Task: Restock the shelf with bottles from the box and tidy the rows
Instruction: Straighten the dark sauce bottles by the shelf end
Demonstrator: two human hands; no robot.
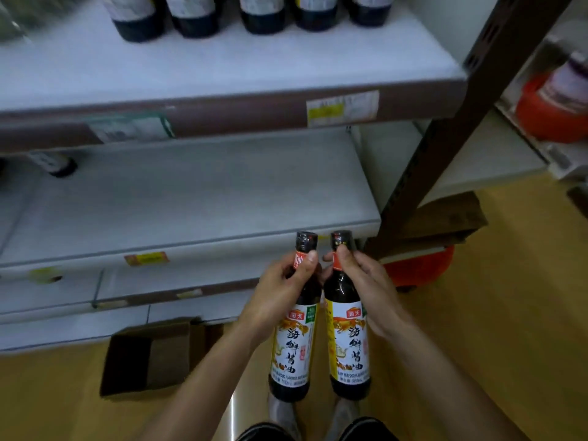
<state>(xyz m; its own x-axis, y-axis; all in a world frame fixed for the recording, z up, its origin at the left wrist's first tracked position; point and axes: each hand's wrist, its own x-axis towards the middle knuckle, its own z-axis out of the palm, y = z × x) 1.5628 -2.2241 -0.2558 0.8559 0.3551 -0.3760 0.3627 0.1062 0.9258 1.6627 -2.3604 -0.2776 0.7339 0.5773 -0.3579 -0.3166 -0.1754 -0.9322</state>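
Observation:
I hold two dark soy sauce bottles upright and side by side in front of the shelves. My left hand (280, 291) grips the neck of the left bottle (294, 348). The right bottle (350, 348) hangs by its neck from my right hand (366, 284). Both carry white and yellow labels and black caps. The middle shelf (191, 198) behind them is nearly bare, with one small bottle (54, 163) at its far left. A row of dark bottles (254, 14) stands at the back of the top shelf (222, 68). The cardboard box (152, 354) sits open on the floor at lower left.
A dark brown shelf upright (455, 128) slants down at the right. Beyond it a red-capped container (560, 97) sits on a neighbouring shelf, and a red tub (420, 265) sits low by the post. The floor is yellow; my feet show at the bottom edge.

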